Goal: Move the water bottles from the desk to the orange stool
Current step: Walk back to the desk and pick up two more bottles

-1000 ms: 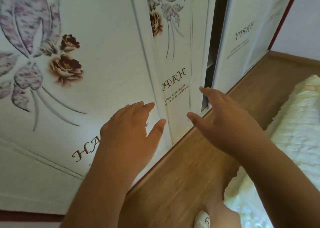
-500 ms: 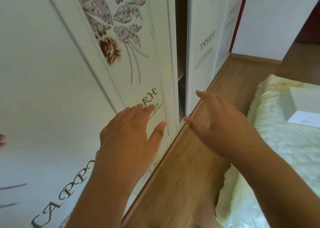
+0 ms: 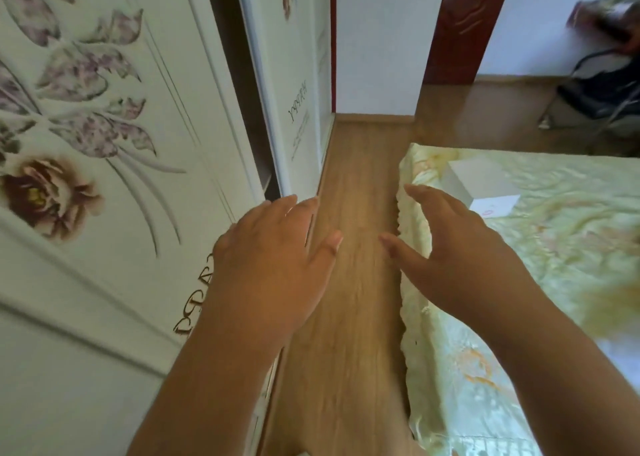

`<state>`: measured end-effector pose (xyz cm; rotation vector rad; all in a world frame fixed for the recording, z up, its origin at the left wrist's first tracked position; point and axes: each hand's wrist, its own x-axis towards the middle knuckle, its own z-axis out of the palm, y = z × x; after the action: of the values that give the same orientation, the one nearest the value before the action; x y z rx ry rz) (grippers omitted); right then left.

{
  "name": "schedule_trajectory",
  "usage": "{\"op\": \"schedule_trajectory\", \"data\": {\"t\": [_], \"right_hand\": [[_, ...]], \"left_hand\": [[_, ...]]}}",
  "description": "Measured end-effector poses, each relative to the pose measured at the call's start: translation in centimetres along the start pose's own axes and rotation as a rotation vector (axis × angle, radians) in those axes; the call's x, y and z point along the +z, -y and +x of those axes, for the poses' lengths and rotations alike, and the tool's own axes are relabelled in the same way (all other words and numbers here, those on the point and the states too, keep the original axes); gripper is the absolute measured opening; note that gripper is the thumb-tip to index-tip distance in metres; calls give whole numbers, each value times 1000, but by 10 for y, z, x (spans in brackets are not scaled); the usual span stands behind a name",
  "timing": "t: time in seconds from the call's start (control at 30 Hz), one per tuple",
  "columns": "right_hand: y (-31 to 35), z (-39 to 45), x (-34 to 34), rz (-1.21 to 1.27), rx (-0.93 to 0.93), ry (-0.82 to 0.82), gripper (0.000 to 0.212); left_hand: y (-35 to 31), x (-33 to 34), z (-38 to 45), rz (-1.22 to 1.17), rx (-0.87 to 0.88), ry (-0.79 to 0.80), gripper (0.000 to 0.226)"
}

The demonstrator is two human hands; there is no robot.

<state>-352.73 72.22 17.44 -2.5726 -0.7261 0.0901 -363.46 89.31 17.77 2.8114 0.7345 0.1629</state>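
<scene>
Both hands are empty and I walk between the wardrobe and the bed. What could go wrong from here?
1. The strip of wooden floor between the wardrobe and the bed is narrow, so a leg may catch the hanging bed cover.
2. The left hand is close to the gap between the sliding doors and could knock a door edge.
3. No bottles, desk or stool are in view, and the picture is blurred, so the way ahead is uncertain.
</scene>
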Motion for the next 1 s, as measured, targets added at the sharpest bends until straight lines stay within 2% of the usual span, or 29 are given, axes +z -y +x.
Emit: {"op": "schedule_trajectory", "data": {"t": [0.2, 0.57, 1.0], "right_hand": [[9, 19, 17, -7, 106, -41, 78], [-9, 106, 35, -20, 158, -32, 78], [-84, 268, -4, 59, 92, -32, 78]], "left_hand": [[24, 4, 47, -21, 129, 35, 61], [24, 22, 141, 27, 115, 119, 63], [-61, 31, 284, 93, 64, 51, 66]]}}
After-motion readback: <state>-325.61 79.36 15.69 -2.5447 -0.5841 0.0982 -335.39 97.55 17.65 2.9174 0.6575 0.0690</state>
